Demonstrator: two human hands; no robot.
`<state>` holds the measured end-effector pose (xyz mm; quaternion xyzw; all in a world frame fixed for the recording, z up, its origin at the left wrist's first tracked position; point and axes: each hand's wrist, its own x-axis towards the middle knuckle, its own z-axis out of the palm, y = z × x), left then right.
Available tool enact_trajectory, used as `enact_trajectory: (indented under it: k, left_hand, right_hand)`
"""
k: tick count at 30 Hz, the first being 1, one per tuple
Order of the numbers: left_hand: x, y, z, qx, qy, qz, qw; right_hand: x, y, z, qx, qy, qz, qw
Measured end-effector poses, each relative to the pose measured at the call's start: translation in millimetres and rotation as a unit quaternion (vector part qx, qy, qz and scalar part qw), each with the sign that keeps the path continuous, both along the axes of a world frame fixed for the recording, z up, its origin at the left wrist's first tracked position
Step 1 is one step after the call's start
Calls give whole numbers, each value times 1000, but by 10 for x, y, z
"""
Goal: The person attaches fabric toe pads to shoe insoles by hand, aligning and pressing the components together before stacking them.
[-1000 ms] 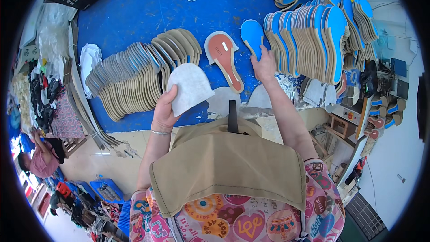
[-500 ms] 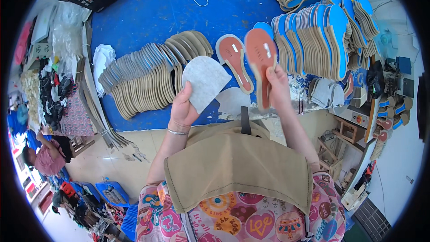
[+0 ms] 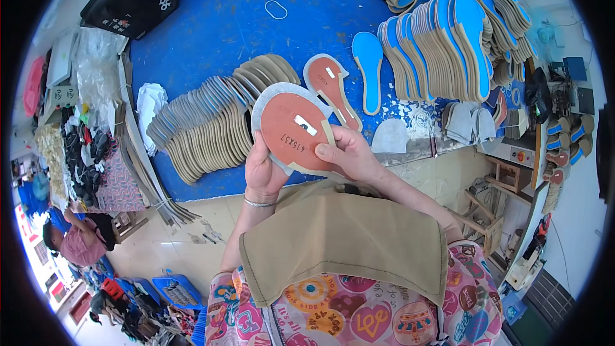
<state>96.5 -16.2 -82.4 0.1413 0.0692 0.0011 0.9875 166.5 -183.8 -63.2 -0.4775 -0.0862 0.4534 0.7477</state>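
Up in front of my apron, a reddish-brown insole (image 3: 288,122) lies face to face over a grey felt pad (image 3: 261,106), whose rim shows along the insole's rounded end. My left hand (image 3: 264,170) grips the pad from the left, its thumb at the edge of the two pieces. My right hand (image 3: 352,155) pinches the insole, thumb on top. Just beyond on the table, another reddish-brown insole (image 3: 327,83) rests on a grey pad. Beside it lies a blue-topped insole (image 3: 367,54). Another grey felt pad (image 3: 389,137) sits near the table edge.
On the blue table (image 3: 230,19), a long row of beige and grey insoles (image 3: 211,115) leans at left. Blue-and-beige insole stacks (image 3: 442,45) stand at right, near stacked grey pads (image 3: 467,122). A black bag (image 3: 131,0) is at the far left. Another person (image 3: 80,240) is at lower left.
My right hand has brought the insole left and laid it over the grey pad in my left hand. The blue insole and the loose pad on the table are now uncovered.
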Motion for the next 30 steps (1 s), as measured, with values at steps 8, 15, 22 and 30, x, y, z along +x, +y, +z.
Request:
enact_trajectory:
  k: [8,15,22,30]
  left_hand:
    - [-10,-15,-16,-11,-17,4,1000]
    - [23,-91,79,-36,24,15,999]
    - [115,-116,190,139,127,1,982]
    - [310,-61,401,321,133,-14,938]
  right_hand:
    - [-23,63,-29,21,29,-20,999]
    - [-21,58,-64,-13,12,-52,998]
    - [10,-39,-246,-80,-91,-41,992]
    - [263,-55,-141,-13,17,-112,993]
